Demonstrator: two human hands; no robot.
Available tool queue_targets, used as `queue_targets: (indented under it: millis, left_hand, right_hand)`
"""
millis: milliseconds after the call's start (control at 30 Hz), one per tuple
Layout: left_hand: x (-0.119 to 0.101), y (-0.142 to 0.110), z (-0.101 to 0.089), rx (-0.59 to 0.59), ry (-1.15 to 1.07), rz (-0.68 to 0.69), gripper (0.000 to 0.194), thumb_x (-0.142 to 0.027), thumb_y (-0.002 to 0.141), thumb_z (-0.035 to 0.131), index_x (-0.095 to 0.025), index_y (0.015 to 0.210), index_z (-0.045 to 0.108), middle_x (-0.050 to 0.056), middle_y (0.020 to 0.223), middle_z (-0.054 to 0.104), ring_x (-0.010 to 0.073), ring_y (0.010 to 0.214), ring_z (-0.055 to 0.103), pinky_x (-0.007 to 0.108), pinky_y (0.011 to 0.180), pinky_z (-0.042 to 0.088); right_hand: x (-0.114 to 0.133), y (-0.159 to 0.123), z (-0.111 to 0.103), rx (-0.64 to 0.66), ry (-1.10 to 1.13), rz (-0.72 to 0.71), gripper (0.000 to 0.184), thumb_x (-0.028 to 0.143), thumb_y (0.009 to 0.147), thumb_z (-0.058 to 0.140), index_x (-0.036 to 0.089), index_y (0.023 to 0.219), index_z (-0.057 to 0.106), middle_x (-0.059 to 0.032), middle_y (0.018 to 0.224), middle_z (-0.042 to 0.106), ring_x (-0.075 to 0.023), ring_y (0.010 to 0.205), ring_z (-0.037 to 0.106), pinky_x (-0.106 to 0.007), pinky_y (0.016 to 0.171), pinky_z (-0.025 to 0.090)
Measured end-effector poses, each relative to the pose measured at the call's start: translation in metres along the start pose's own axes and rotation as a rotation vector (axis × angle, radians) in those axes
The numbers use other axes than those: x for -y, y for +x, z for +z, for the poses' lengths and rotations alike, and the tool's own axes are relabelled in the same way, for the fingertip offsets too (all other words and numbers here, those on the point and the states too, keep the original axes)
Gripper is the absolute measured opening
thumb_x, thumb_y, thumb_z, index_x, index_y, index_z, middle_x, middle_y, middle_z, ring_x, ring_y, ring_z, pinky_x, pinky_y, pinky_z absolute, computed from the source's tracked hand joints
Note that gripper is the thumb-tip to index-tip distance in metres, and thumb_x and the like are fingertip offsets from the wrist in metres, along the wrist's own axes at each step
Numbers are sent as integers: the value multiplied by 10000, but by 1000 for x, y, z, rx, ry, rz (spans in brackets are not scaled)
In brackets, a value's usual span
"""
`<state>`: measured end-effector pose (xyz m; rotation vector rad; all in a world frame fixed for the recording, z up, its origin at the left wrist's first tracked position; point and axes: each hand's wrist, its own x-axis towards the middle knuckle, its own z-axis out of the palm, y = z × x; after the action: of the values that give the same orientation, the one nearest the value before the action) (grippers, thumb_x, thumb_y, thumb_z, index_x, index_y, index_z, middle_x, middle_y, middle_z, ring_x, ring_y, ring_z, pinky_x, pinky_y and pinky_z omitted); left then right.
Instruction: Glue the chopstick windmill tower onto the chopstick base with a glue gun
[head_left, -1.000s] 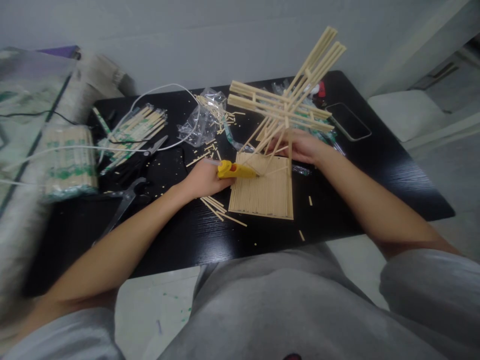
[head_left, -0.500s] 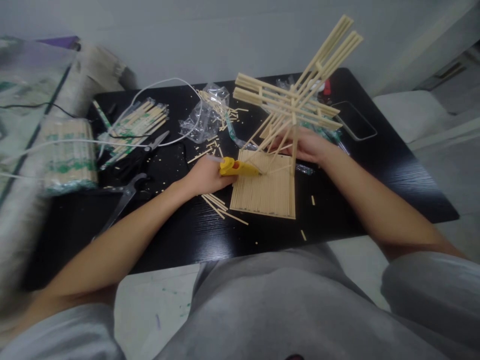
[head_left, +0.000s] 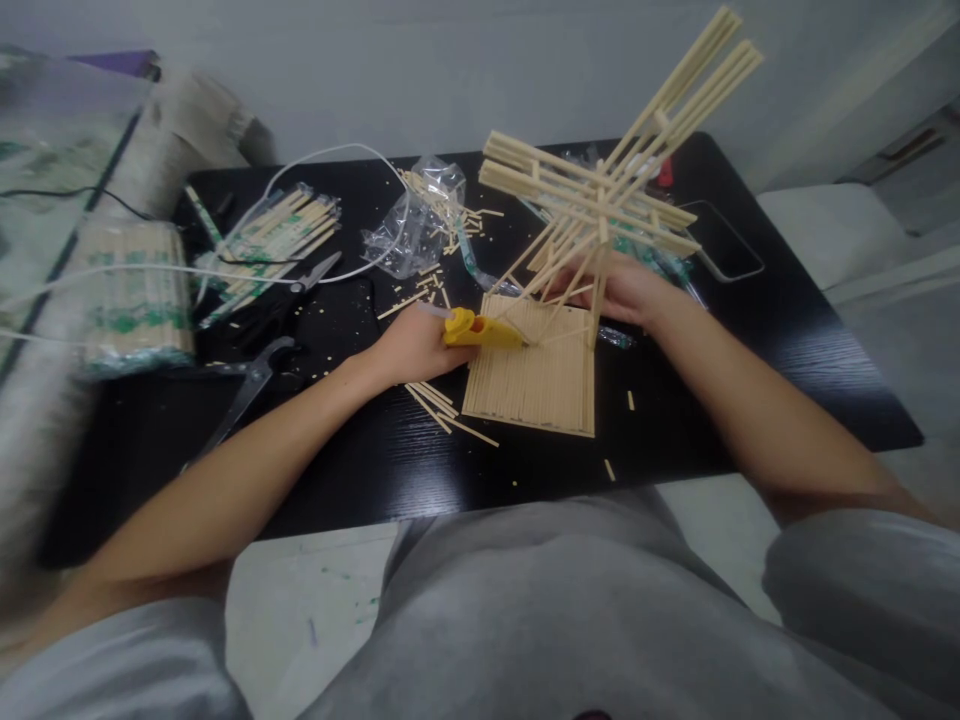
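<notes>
My left hand [head_left: 421,345] is wrapped round a yellow glue gun [head_left: 491,332], its nozzle pointing right at the foot of a stick. Under the nozzle lies a flat square base of chopsticks [head_left: 529,390] set side by side. A windmill model [head_left: 602,205] of chopsticks rises from the back of the base, its crossed double blades spread above it. Behind the model's slanted legs, my right hand [head_left: 611,285] is closed on its lower frame; the fingertips are partly hidden by the sticks.
Wrapped chopsticks [head_left: 281,240] and a bulky chopstick pack [head_left: 136,300] lie at the left, near scissors [head_left: 315,272] and pliers-like cutters [head_left: 251,385]. A white cord [head_left: 300,275] crosses there. Crumpled plastic [head_left: 409,235], stick offcuts [head_left: 433,285] and a phone-like dark slab [head_left: 724,240] lie farther back.
The windmill's blades have shifted slightly right and up in view, tilting a little. The glue gun's nozzle stays close to the same spot on the base; both hands keep their hold.
</notes>
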<state>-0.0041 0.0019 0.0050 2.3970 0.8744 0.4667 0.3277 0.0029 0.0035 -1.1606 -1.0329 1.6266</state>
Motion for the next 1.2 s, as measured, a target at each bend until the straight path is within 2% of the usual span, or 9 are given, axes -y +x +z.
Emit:
queue_targets:
  millis: [167, 467, 667, 767, 967, 1133, 1200]
  left_hand:
    - [-2, 0, -1, 7, -5, -4, 103, -265, 857, 761, -192, 929, 751, 26, 836, 748, 238, 882, 727, 326, 824, 549]
    - [-4, 1, -2, 0, 10, -22, 132, -272, 851, 776, -191, 954, 756, 26, 828, 741, 249, 904, 726, 330, 825, 548]
    - [-3, 1, -2, 5, 4, -11, 143, -253, 859, 781, -184, 980, 753, 36, 889, 760, 258, 970, 734, 337, 876, 545]
    - [-4, 1, -1, 3, 0, -17, 163, -258, 855, 781, -187, 1000, 759, 34, 916, 771, 264, 992, 738, 342, 887, 548]
    - [-3, 2, -1, -1, -11, -9, 217, -258, 842, 782, -178, 1044, 777, 45, 959, 789, 270, 990, 745, 350, 893, 556]
    - [-2, 2, 0, -12, 1, 3, 222, -274, 840, 768, -169, 1035, 783, 48, 973, 796, 264, 974, 747, 350, 888, 563]
    - [-1, 2, 1, -6, 14, 9, 230, -293, 848, 754, -165, 1037, 786, 46, 969, 799, 252, 948, 745, 342, 870, 561]
  right_hand:
    - [0, 1, 1, -27, -20, 11, 94, 276, 1011, 754, 228, 931, 751, -72, 782, 776, -263, 822, 806, -461, 875, 708]
    - [-3, 3, -3, -31, -21, -5, 92, 301, 968, 793, 225, 921, 771, -79, 784, 786, -288, 843, 813, -478, 884, 712]
    - [-2, 3, -3, -43, -25, 8, 107, 306, 1001, 761, 220, 939, 776, -69, 782, 783, -268, 818, 808, -459, 866, 710]
    - [1, 0, 2, -51, -17, 22, 111, 250, 1031, 709, 206, 957, 778, -74, 776, 784, -248, 796, 797, -433, 876, 695]
    - [9, -7, 7, -26, 25, 73, 366, 73, 1132, 449, 127, 974, 775, -130, 795, 796, -188, 767, 775, -343, 909, 633]
    - [6, -5, 3, -6, 80, 59, 385, 38, 1147, 404, 91, 1055, 774, -127, 850, 816, -194, 793, 791, -374, 912, 639]
    - [3, -2, 0, -14, 94, 44, 335, 41, 1142, 441, 82, 1062, 763, -120, 857, 822, -195, 784, 793, -386, 911, 652]
